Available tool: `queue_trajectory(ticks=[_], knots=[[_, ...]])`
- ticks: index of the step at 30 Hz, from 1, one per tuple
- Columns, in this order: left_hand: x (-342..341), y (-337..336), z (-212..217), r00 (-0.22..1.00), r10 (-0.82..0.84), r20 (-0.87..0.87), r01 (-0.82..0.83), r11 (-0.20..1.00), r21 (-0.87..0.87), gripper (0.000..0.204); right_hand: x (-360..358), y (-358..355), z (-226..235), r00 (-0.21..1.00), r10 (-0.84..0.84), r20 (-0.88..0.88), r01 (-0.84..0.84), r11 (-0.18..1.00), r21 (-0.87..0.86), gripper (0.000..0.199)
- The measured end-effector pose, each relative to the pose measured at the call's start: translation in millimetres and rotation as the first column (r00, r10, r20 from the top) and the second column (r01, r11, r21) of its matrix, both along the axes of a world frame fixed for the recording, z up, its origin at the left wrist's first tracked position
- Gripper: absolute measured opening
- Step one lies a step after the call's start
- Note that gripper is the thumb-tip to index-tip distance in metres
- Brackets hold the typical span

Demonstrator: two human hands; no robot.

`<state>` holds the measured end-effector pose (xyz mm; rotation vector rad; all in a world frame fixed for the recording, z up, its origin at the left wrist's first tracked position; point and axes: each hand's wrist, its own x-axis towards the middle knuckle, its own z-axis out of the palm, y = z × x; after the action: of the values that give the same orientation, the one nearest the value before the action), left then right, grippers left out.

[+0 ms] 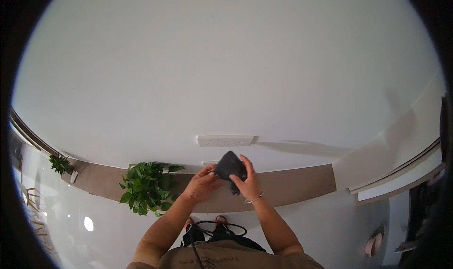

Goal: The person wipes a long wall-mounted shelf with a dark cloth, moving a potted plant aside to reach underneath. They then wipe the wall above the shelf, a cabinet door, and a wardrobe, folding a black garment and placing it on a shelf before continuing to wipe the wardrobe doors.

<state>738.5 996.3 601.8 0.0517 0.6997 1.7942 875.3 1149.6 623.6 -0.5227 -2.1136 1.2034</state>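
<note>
A dark grey cloth [228, 167], folded into a pointed wad, is held up in front of the white wall. My right hand [248, 178] grips its right side, with the thumb across the front and the fingers partly behind it. A bunched end hangs below that thumb. At the cloth's left edge, my left hand [204, 183] has its fingertips on the fabric, the fingers bent and a little apart. Part of their hold is hidden. My right wrist wears a bangle [255, 198].
A long white socket strip [225, 140] is fixed to the wall just beyond the cloth. Below runs a brown ledge [288, 188], bearing a leafy green plant [147, 186] and a smaller plant [60, 164] far left. A black cable [193, 243] hangs before my body. Something pink [373, 245] lies lower right.
</note>
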Motion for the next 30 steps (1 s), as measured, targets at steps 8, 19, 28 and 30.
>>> queue_trajectory(ticks=[8,19,28,30], knots=[[-82.0,-130.1,-105.7,0.951,0.307,-0.034,-0.292,0.858,-0.422,0.038,10.2,46.1,46.2,0.991,-0.123,0.057,0.09,0.913,0.397,0.05],[-88.1,-213.1,-161.7,0.897,0.443,-0.015,-0.363,0.715,-0.598,0.032,-39.4,51.8,36.7,0.867,-0.426,0.258,0.263,0.831,0.49,0.048],[-83.8,-137.6,-65.0,0.987,0.07,-0.145,-0.125,0.899,-0.42,0.034,-66.7,28.8,44.0,0.894,-0.347,0.284,0.209,0.883,0.419,0.047],[-80.1,-111.5,-38.4,0.971,-0.032,-0.237,-0.068,0.914,-0.401,0.034,-88.8,6.4,40.8,0.925,-0.306,0.224,0.185,0.879,0.439,0.044]])
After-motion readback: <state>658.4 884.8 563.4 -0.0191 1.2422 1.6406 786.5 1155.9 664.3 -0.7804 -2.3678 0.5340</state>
